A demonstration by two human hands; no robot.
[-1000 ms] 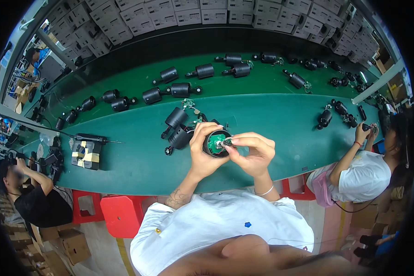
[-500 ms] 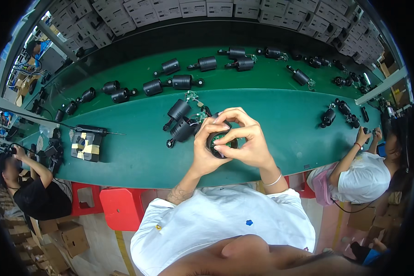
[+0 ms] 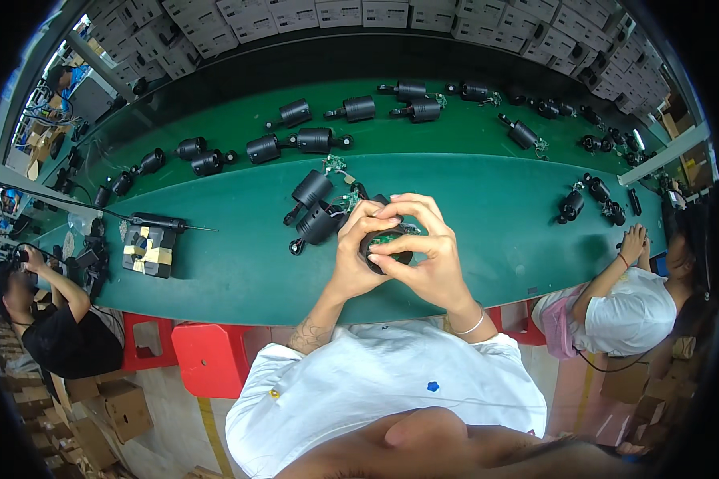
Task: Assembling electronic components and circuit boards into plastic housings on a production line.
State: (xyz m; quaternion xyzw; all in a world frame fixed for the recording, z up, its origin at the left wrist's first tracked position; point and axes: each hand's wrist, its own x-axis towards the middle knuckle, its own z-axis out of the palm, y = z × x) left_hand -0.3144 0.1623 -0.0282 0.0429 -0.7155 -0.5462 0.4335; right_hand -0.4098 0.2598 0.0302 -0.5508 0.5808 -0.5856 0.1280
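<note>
Between my hands is a black cylindrical housing (image 3: 395,258), its open end facing up with a green circuit board (image 3: 386,239) showing inside. My left hand (image 3: 356,257) wraps round the housing's left side. My right hand (image 3: 438,254) curls over the right side, thumb and fingertips at the rim by the board. Just beyond my left hand lie two more black housings, one nearer (image 3: 318,223) and one farther (image 3: 311,188), with loose circuit boards (image 3: 333,165) on wires beside them. My fingers hide part of the held housing.
An electric screwdriver (image 3: 160,222) rests by a black taped block (image 3: 148,252) at left. Several black housings (image 3: 358,108) line the raised green shelf behind. Co-workers sit at left (image 3: 68,335) and right (image 3: 635,307). A red stool (image 3: 208,359) stands at the table's front edge.
My right thumb and fingers have spread apart slightly, so more of the circuit board shows. The housing stays in both hands. The right co-worker's hands have come together.
</note>
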